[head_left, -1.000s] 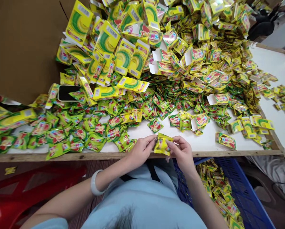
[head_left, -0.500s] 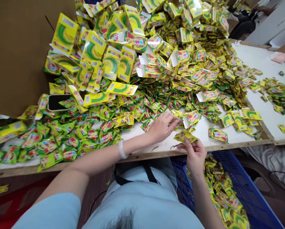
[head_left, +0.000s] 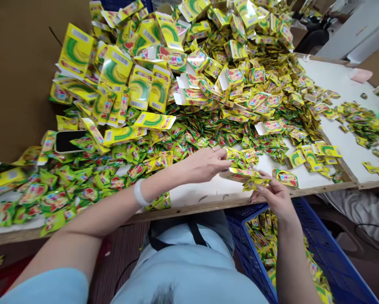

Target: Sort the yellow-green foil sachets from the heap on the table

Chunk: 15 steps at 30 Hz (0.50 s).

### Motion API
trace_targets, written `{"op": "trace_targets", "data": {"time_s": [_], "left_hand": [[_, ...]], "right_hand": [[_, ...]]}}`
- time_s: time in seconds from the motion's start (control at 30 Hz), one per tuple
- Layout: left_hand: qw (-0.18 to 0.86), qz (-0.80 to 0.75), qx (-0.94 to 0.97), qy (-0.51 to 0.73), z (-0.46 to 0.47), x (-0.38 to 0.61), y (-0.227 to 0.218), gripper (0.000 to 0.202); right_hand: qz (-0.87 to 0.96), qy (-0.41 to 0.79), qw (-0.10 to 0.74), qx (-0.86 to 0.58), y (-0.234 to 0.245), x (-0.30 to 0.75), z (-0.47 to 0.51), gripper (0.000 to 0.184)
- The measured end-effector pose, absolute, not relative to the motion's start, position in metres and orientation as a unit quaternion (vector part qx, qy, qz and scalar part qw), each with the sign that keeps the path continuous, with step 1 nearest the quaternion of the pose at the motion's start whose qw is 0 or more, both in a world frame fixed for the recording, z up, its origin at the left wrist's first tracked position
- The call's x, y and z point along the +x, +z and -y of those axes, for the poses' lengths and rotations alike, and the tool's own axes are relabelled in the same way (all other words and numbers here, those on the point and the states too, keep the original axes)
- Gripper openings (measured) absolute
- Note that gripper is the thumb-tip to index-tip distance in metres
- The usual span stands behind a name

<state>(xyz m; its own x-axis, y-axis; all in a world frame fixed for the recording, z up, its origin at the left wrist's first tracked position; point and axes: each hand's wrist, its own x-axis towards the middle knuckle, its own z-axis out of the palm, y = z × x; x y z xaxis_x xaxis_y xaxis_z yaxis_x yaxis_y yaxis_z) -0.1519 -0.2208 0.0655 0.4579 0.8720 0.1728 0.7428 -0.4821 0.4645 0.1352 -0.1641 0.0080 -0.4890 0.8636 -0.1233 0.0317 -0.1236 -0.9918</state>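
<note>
My left hand (head_left: 205, 164) reaches over the white table and pinches a small yellow-green carton (head_left: 244, 172), holding it flat just above the table. My right hand (head_left: 274, 195) is beside it near the table's front edge, fingers closed on a bundle of yellow sachets (head_left: 255, 183) that meets the carton's end. A white bangle (head_left: 140, 195) is on my left wrist. A huge heap of green and yellow sachets (head_left: 208, 135) and folded cartons (head_left: 145, 84) covers the table behind both hands.
A blue crate (head_left: 331, 270) holding packed sachets stands below the table's edge at right. A phone (head_left: 69, 141) lies among sachets at left. Brown cardboard (head_left: 18, 71) rises at far left. A second white table (head_left: 350, 126) with scattered sachets adjoins on the right.
My left hand went out from my right hand to the pile and now grips a small carton. My right hand has moved right with the sachet bundle and meets the carton.
</note>
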Motion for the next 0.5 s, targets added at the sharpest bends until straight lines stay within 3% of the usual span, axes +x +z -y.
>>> {"op": "trace_targets", "data": {"time_s": [0.1,0.23,0.33,0.4,0.5], "left_hand": [[0.299,-0.461,0.745,0.378,0.253,-0.155,0.065,0.031],[0.394,-0.428,0.572,0.578,0.281,-0.132,0.039,0.085],[0.448,-0.445,0.473,0.615,0.293,-0.115,0.028,0.059],[0.478,-0.435,0.406,0.647,0.299,-0.112,0.029,0.045],[0.533,-0.415,0.387,0.628,0.306,-0.114,0.035,0.048]], "right_hand": [[0.552,0.693,0.319,-0.336,0.007,0.101,0.182,0.031],[0.492,0.756,0.298,-0.312,0.006,0.06,0.226,0.043],[0.496,0.769,0.266,-0.304,0.01,0.054,0.241,0.035],[0.51,0.736,0.317,-0.313,0.02,0.061,0.236,0.026],[0.549,0.646,0.439,-0.299,0.042,0.072,0.223,0.015]]}}
